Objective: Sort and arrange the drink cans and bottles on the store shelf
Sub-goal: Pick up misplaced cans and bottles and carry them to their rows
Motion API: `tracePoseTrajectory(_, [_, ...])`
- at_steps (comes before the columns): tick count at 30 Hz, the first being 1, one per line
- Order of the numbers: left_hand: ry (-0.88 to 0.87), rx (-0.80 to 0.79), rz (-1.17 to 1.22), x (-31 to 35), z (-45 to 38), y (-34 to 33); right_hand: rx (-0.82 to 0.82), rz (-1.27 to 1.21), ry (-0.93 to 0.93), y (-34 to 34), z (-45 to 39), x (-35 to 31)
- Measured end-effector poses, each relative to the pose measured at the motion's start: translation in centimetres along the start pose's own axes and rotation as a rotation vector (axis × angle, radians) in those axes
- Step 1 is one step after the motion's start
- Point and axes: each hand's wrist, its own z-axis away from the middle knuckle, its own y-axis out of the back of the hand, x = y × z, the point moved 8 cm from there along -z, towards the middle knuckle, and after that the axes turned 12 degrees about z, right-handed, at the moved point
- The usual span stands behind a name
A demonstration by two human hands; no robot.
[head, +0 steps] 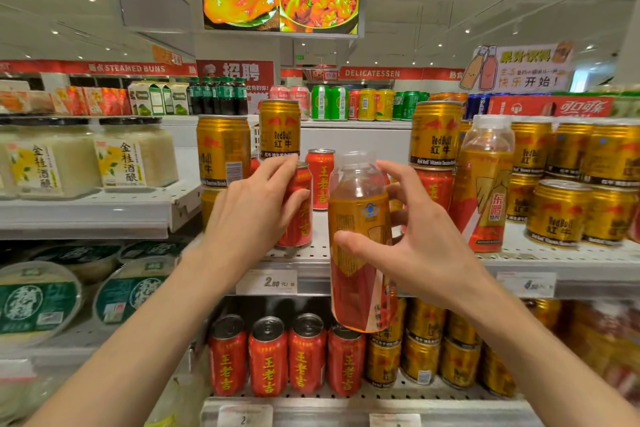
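Head view: the amber drink bottle (360, 239) is held off the shelf in front of the middle shelf edge (311, 274), upright with a slight tilt, gripped by the right hand (415, 246) with the thumb across its label and the fingers curled behind it. The left hand (256, 208) wraps around a red can (299, 208) standing on the middle shelf, beside a second red can (321, 178) and just below stacked gold Red Bull cans (278, 128). A matching bottle (485, 184) stands to the right among more gold cans (557, 215). Risk, as a judgement: moving the red can may nudge the stacked gold cans above the left fingers and topple them; the bottle, held one-handed by its smooth label, could slip
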Motion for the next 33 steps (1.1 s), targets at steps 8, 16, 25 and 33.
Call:
tracePoseTrajectory(8, [0.029, 0.025, 0.079, -0.8, 0.1, -0.7, -0.013, -0.008, -0.022, -0.7, 0.5, 0.1])
tracePoseTrajectory(16, [0.002, 0.078, 0.621, -1.6, 5.6, 0.4, -0.012, -0.096, -0.167, -1.6, 1.9, 0.8])
tracePoseTrajectory(25, [0.418, -0.332, 1.155, -0.9, 17.7, -6.0, -0.019, -0.212, -0.332, -5.2, 6.3, 0.7])
tracePoseTrajectory(33, [0.515, -0.422, 1.226, -0.3, 21.0, -8.7, 0.029, -0.325, -0.616, -7.4, 11.2, 3.4])
